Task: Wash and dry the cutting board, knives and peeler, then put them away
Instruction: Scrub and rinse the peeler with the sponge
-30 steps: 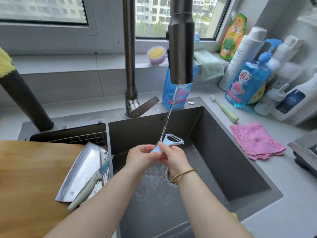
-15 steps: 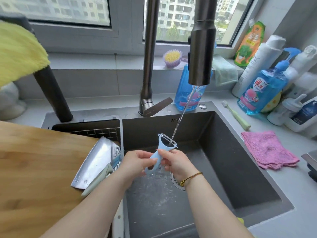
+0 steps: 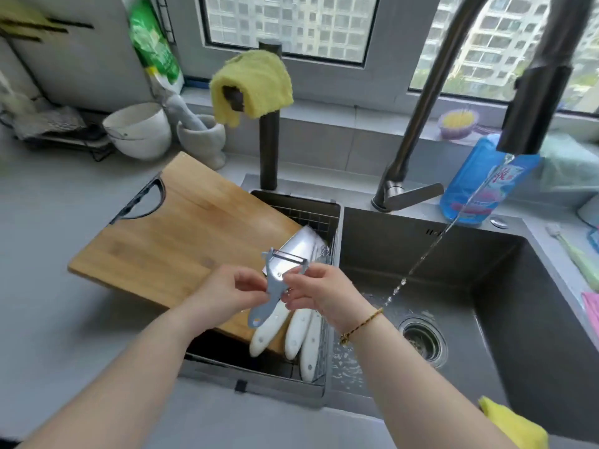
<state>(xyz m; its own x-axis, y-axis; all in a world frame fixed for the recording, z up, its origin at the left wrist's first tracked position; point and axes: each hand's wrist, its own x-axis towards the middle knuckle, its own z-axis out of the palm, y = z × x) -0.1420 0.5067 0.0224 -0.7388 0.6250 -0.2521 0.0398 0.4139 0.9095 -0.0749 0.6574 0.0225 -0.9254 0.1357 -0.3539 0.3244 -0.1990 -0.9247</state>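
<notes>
Both hands hold the pale blue peeler (image 3: 275, 283), blade end up, above the drain basket (image 3: 319, 380) at the left of the sink (image 3: 525, 306). Left hand (image 3: 227, 291) grip: fingertips pinch the handle. Right hand (image 3: 321, 293) grip: fingers pinch the peeler just below its blade. Peeler is clear of the water stream (image 3: 453, 222), which falls slanted from the faucet (image 3: 421, 108) into the main basin near the drain (image 3: 421, 341). Directly beneath the peeler, white-handled knives (image 3: 296, 332) and a broad steel cleaver blade (image 3: 303, 243) lie in the basket. Wooden cutting board (image 3: 181, 234) rests half on the grey tabletop (image 3: 48, 286), half over the basket. Yellow cloth (image 3: 252, 82) is draped on a dark post behind it.
</notes>
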